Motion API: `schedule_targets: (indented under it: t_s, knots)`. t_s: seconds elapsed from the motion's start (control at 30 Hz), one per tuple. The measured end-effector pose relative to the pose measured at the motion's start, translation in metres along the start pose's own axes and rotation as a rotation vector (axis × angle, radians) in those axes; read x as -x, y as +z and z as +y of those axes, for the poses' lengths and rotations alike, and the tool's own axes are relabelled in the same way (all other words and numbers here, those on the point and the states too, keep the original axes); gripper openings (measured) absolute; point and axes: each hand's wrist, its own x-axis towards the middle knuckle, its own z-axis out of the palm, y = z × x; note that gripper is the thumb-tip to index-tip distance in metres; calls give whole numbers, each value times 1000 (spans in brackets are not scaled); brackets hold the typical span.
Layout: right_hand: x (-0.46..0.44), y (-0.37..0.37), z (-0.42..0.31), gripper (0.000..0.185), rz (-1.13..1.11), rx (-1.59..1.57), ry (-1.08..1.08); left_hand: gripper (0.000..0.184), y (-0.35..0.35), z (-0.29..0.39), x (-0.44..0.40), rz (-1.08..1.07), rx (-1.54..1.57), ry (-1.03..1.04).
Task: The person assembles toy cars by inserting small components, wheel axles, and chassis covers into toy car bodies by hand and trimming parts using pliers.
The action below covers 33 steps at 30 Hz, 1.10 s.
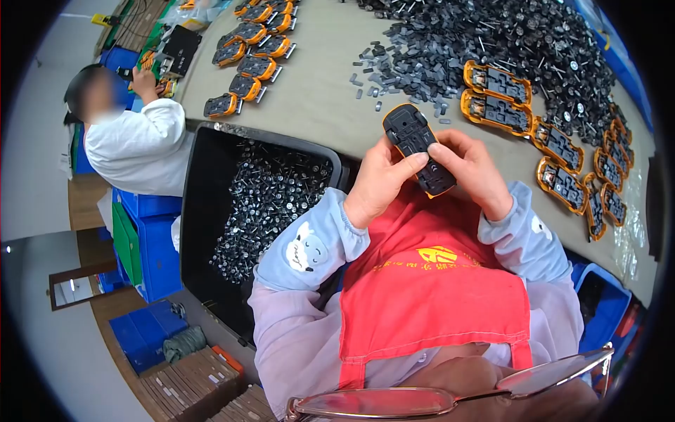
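My left hand [380,176] and my right hand [472,167] together hold a toy car [410,131] with its underside up. The car has a black base and an orange body edge. Both thumbs press on the black base, while the other fingers curl beneath the car, partly hidden. Just beyond it on the table lie loose small black parts [408,74]. To the right of my hands, several upturned orange car bodies with black bases [498,112] lie in a group.
A heap of black wheels and axles [562,63] covers the far right of the table [320,98]. Rows of orange cars [256,67] sit at the far left. A black bin [211,190] of wheels stands at my left. Another person [137,144] works beyond it.
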Motion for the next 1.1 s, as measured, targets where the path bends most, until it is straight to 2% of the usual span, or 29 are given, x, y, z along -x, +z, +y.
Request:
schedule_targets:
  t_s: [0.03, 0.07, 0.2, 0.3, 0.4, 0.5, 0.53, 0.77, 1.1]
  knots:
    - [-1, 1, 0, 30, -26, 1, 37, 36, -1, 0, 1, 1, -15, -1]
    - [-3, 2, 5, 27, -8, 52, -26, 36, -1, 2, 1, 5, -30, 1]
    - [-4, 13, 15, 23, 64, -115, -20, 39, -2, -1, -1, 3, -37, -8]
    - [-5, 16, 20, 24, 108, -127, -29, 41, 5, -7, 2, 19, 68, 22]
    - [-6, 14, 17, 29, 15, -139, -6, 40, -4, -7, 2, 8, 52, -24]
    - [-3, 10, 9, 37, -58, -286, 19, 38, -7, -1, 0, 21, 141, -75]
    - [-5, 4, 14, 40, -44, -184, -28, 38, -8, 1, 0, 26, 185, -96]
    - [-6, -16, 23, 31, 23, -250, 91, 35, -26, 10, -5, 80, 162, -108]
    - [-9, -14, 23, 26, -39, -221, 71, 38, -29, 11, -1, 79, 158, -110]
